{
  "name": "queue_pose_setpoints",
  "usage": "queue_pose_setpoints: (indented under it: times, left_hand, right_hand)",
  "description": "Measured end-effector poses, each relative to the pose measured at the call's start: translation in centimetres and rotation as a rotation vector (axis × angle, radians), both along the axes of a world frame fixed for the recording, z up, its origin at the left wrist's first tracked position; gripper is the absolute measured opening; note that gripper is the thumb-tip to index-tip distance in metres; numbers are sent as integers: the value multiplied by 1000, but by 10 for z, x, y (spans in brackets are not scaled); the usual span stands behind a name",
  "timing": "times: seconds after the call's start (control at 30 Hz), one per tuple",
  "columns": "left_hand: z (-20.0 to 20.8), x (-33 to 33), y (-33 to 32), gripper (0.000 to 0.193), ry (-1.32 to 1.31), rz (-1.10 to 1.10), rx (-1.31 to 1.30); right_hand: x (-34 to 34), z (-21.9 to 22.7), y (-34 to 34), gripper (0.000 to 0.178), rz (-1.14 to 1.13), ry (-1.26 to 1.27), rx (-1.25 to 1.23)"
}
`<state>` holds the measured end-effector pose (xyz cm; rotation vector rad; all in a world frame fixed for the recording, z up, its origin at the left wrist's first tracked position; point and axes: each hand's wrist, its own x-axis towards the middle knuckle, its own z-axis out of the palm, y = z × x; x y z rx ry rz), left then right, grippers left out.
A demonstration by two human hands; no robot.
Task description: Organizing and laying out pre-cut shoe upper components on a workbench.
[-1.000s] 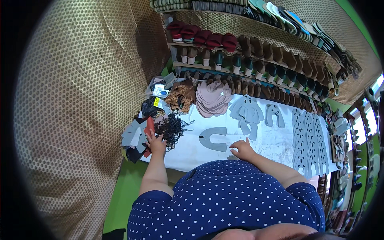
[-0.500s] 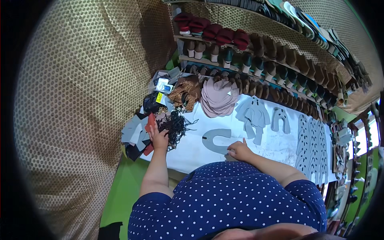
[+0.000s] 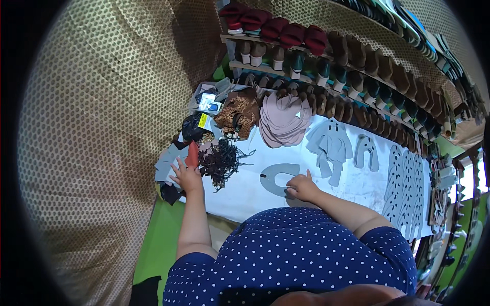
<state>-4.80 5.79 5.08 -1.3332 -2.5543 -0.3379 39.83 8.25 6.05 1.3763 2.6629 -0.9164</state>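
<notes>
While left hand (image 3: 189, 180) splays over edge scraps (image 3: 165, 164), right hand's (image 3: 304, 188) grip unclear; cloth (image 3: 229, 200) between.

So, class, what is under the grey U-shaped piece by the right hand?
The grey U-shaped piece lies on a white covering, visible around and inside its curve. The right hand hides part of it; anything directly beneath is covered.

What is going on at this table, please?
A person at the white-covered table has the left hand spread over grey scraps, beside a red piece. The right hand is at the lower arm of a flat grey U-shaped piece; whether it grips is unclear. Black strips lie tangled between the hands, and overlapping grey pieces line the right side.
</notes>
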Motion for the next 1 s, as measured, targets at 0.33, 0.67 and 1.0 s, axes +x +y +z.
queue_pose_setpoints:
  times: [0.33,0.67,1.0]
  left_hand:
    - [35,107,20,4,38,-811,191]
    - [9,176,23,10,9,-991,270]
    - [-40,178,1,70,-366,-867,-396]
  right_hand:
    - [-56,20,38,29,-46,256,11]
    - [-80,-22,67,18,-310,626,-693]
    - [-73,-52,83,8,-134,9,-40]
